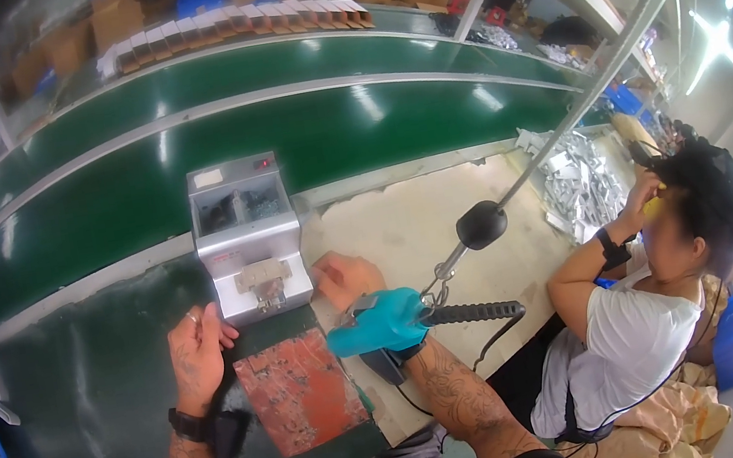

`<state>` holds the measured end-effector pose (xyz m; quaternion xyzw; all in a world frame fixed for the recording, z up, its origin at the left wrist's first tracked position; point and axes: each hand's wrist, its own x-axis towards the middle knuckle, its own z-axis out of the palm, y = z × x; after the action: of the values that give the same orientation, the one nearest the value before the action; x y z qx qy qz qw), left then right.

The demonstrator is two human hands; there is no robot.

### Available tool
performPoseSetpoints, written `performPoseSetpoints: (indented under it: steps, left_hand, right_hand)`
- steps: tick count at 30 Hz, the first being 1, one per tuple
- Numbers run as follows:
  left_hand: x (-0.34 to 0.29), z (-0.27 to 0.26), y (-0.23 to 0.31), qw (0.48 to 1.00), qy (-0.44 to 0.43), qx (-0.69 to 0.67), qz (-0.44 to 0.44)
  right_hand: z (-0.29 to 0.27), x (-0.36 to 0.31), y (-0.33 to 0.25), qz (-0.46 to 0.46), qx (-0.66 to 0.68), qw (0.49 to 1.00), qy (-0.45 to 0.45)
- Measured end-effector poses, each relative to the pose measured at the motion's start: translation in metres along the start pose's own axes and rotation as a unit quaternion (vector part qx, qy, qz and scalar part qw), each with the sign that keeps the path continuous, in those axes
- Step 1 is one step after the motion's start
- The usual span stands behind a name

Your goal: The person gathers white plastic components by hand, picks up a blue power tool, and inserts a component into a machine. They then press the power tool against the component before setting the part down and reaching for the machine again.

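Observation:
A silver screw feeder stands on the bench before me, with small metal pieces in its open top bin. My left hand, fingers curled, is against the feeder's lower left side. From the other side, my right hand has its bent fingers at the feeder's right wall; some fingertips are hidden. A teal electric screwdriver hangs on a cable above my right wrist, apart from my grasp. Just in front of the feeder lies a worn red mat.
Beyond the bench runs a green conveyor belt with metal rails. Silver metal parts are heaped at the right. A co-worker in a white shirt sits close on my right. A black weight hangs on the screwdriver's line.

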<state>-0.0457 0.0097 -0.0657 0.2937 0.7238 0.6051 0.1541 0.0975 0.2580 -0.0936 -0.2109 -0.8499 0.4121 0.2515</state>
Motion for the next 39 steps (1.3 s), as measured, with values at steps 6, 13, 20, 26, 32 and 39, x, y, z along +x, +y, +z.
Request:
performPoseSetpoints:
  steps: [6, 13, 20, 26, 32, 39]
  left_hand:
    - [-0.003, 0.0, -0.004, 1.0, 0.004, -0.025, -0.002]
    - [-0.001, 0.001, 0.0, 1.0, 0.009, -0.012, -0.004]
    - [-0.002, 0.001, 0.001, 0.999, 0.012, -0.028, -0.024]
    - [-0.002, 0.002, -0.001, 1.0, 0.011, -0.008, -0.003]
    - [-0.001, 0.001, -0.004, 0.998, 0.047, -0.038, 0.004]
    - [0.0, 0.0, -0.013, 0.997, 0.065, -0.043, 0.0]
  right_hand:
    - [0.006, 0.004, 0.026, 0.0, -0.071, 0.997, -0.003]
    - [0.003, 0.003, 0.015, 0.007, -0.067, 0.998, -0.018]
    - [-0.005, 0.001, 0.004, -0.018, -0.041, 0.999, -0.03]
    - [-0.006, -0.001, 0.005, -0.014, -0.06, 0.997, -0.04]
    - [-0.007, -0.002, -0.004, -0.001, -0.053, 0.998, -0.043]
    - [-0.009, -0.004, -0.01, 0.012, -0.029, 0.998, -0.05]
